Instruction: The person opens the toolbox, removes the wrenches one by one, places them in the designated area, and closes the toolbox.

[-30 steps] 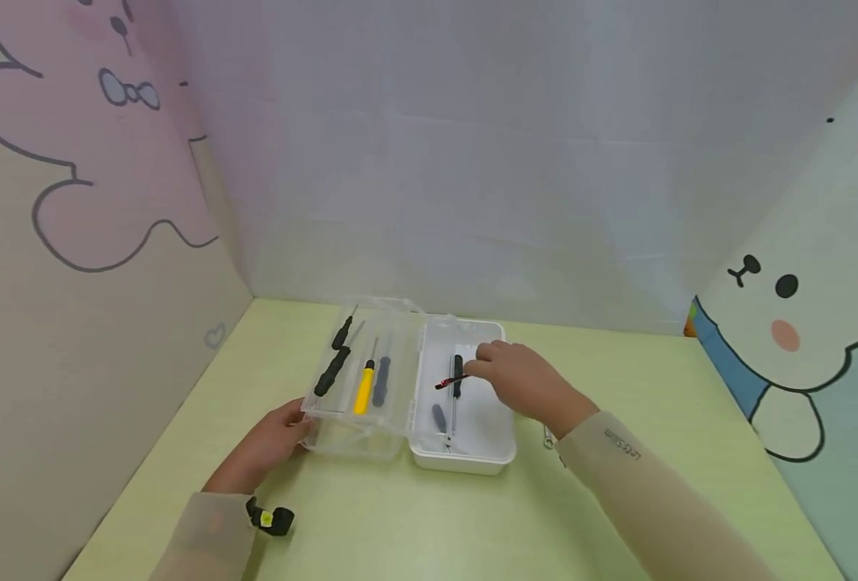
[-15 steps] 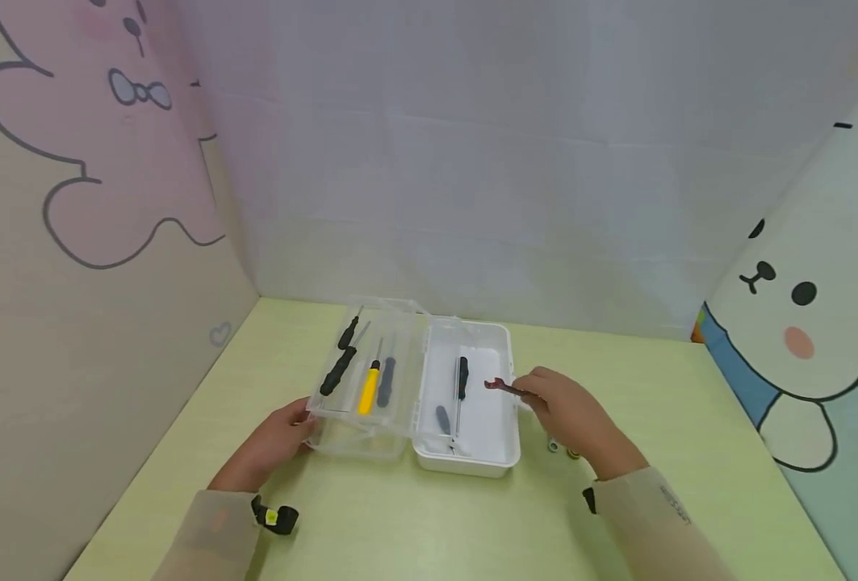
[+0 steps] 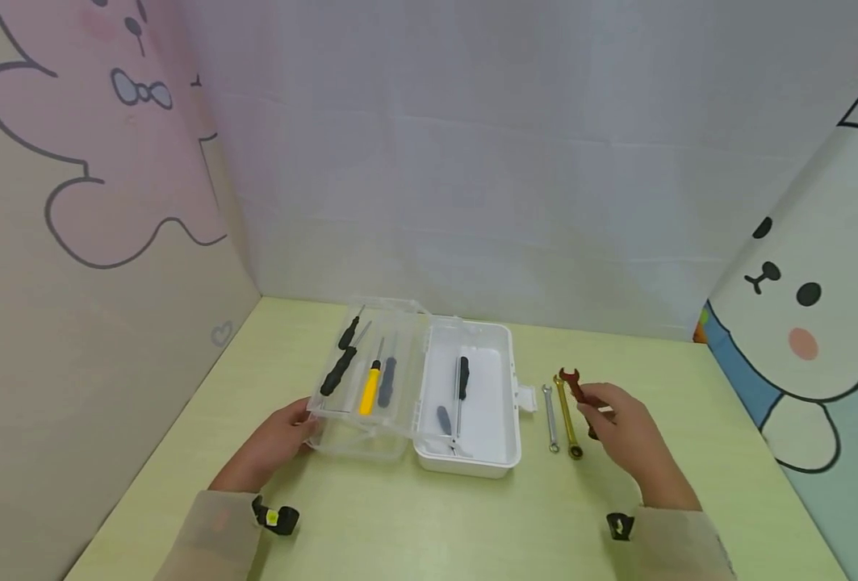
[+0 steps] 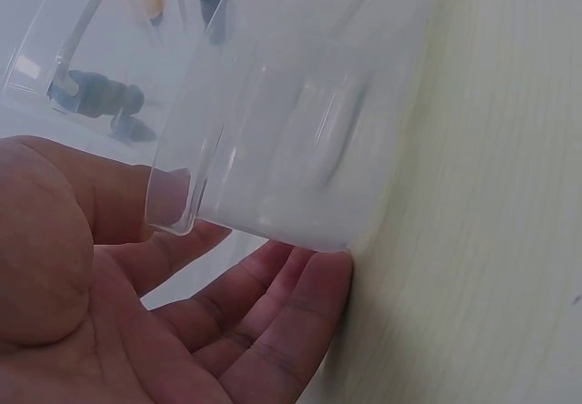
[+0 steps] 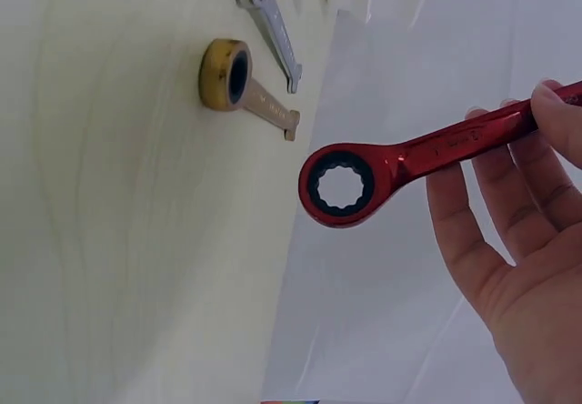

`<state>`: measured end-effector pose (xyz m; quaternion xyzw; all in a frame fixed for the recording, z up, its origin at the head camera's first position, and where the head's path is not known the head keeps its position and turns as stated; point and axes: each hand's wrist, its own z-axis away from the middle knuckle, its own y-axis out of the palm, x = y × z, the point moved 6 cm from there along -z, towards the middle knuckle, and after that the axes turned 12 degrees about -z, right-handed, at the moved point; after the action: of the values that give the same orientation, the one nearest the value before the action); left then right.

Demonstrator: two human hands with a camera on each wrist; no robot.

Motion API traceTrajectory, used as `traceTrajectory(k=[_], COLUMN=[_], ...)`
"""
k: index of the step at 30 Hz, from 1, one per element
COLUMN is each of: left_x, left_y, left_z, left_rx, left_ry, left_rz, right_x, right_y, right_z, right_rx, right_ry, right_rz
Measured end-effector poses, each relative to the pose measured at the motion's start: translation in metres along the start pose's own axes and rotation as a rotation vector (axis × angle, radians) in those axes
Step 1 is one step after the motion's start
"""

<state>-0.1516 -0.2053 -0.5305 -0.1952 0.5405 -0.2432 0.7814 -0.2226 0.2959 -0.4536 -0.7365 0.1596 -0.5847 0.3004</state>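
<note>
My right hand (image 3: pixel 625 428) pinches a red ratcheting wrench (image 5: pixel 436 152) between thumb and fingers, over the table right of the toolbox. Its ring end points away from the hand in the right wrist view. Just left of it, a gold wrench (image 3: pixel 566 411) and a smaller silver wrench (image 3: pixel 550 415) lie side by side. My left hand (image 3: pixel 279 436) holds the near left corner of the toolbox's opened clear lid (image 4: pixel 273 176), thumb at the rim and fingers under it. In the clear tray over the lid are a yellow screwdriver (image 3: pixel 370 391), a grey screwdriver (image 3: pixel 387 383) and two black ones.
The white toolbox base (image 3: pixel 490 428) stands open at the middle, holding a black-handled screwdriver (image 3: pixel 463 375) and a small grey-handled tool (image 3: pixel 444 420). Its white latch (image 3: pixel 526 398) sticks out to the right. A pale wall (image 3: pixel 429 202) closes off the table's back.
My right hand has carried the red wrench from over the toolbox base rightward to beside the gold wrench, and the wrench has turned. My left hand stays at the lid.
</note>
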Motion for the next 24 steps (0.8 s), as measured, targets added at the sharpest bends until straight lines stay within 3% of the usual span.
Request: traceTrajectory(k=[4,8,16,24], left_x=[0.001,0.002,0.001,0.002], left_y=[0.000,0.000,-0.001,0.001], left_z=[-0.001,-0.002,0.000,0.001], left_rx=[0.000,0.001,0.004,0.000], left_ry=[0.008,0.033,0.021,0.008], left_rz=[0.003,0.014,0.021,0.033], right_x=[-0.016,-0.027,-0.045,-0.062], right_y=[-0.013,-0.021,-0.017,-0.012], right_z=[0.006,0.009,0.010,0.002], right_rx=[-0.029,-0.039,-0.010,0.009], right_ry=[0.096,0.138,0.228,0.328], right_rz=[-0.031,-0.055,-0.230,-0.264])
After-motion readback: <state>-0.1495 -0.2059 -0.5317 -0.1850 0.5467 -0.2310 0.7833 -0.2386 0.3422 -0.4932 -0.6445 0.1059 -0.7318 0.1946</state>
